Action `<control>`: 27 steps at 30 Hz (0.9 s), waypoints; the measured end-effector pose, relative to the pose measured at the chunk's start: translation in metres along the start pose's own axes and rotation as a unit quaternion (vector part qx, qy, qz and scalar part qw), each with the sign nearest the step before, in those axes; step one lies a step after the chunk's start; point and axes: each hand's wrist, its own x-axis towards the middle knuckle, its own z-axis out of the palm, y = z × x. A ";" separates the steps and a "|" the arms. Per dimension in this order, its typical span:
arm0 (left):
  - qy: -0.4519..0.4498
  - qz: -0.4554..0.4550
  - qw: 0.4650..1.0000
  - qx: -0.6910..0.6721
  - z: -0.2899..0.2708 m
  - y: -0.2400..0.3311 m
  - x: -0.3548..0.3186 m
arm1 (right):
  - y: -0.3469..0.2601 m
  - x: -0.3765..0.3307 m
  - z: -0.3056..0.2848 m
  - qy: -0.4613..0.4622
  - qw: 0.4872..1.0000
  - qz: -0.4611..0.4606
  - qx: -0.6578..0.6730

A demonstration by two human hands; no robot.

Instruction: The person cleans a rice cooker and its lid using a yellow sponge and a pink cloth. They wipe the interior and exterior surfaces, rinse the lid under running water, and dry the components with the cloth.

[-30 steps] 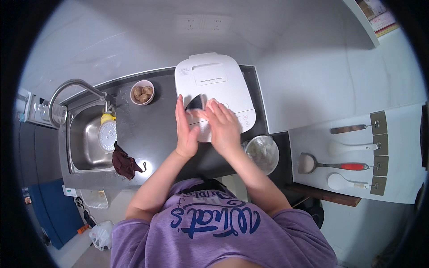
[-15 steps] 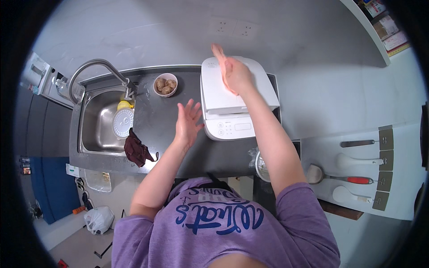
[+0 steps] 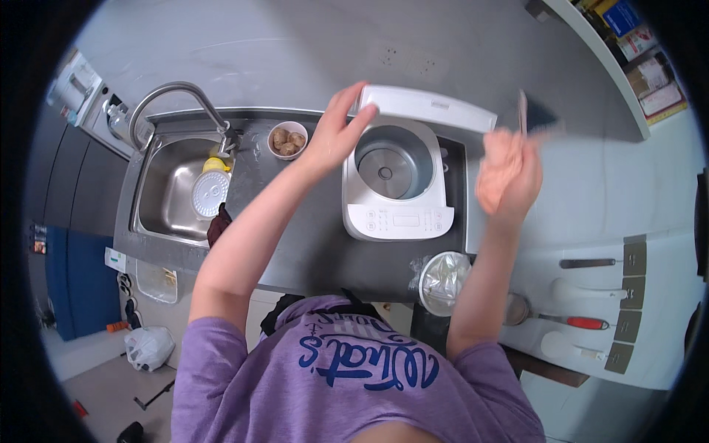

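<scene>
Standing open on the dark counter (image 3: 310, 255), the white rice cooker (image 3: 397, 193) shows its round metal inner pot (image 3: 386, 167), and its lid (image 3: 428, 108) is tipped up at the back toward the grey wall. The left hand (image 3: 332, 136) rests against the left end of that raised lid, fingers spread and curled lightly on its edge, holding nothing else. The right hand (image 3: 508, 171) hovers just right of the cooker, raised above the counter's end and blurred; it seems open with the fingers loosely together, though whether the dark thin thing (image 3: 526, 114) above it is held I cannot tell. Left of the cooker, near the left hand's wrist, sits a small white bowl (image 3: 287, 139) of brownish round pieces. Farther left is the steel sink (image 3: 166, 196) with its curved tap (image 3: 177, 96), a round white strainer-like disc (image 3: 210, 193) and a yellow item inside. In front of the cooker, at the counter's near edge, stands a bowl covered with clear film (image 3: 444, 280). Well right of the cooker, utensils (image 3: 583, 323) hang on a wall rack.
</scene>
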 end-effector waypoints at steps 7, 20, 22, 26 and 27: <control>0.022 -0.061 0.993 -0.095 -0.004 -0.006 0.063 | 0.045 -0.070 -0.046 -0.205 0.783 0.239 -0.536; 0.001 0.020 0.999 0.026 -0.015 -0.024 0.045 | 0.062 -0.121 0.010 -0.169 0.718 0.239 -0.631; -0.038 0.058 0.998 -0.003 -0.055 -0.026 -0.006 | 0.071 -0.136 0.017 -0.106 0.781 0.150 -0.597; 0.023 0.079 0.997 -0.009 -0.178 -0.072 -0.110 | 0.118 -0.172 0.068 -0.109 0.858 0.131 -0.484; 0.078 0.043 0.995 0.047 -0.214 -0.096 -0.132 | 0.133 -0.184 0.091 -0.074 0.872 0.206 -0.437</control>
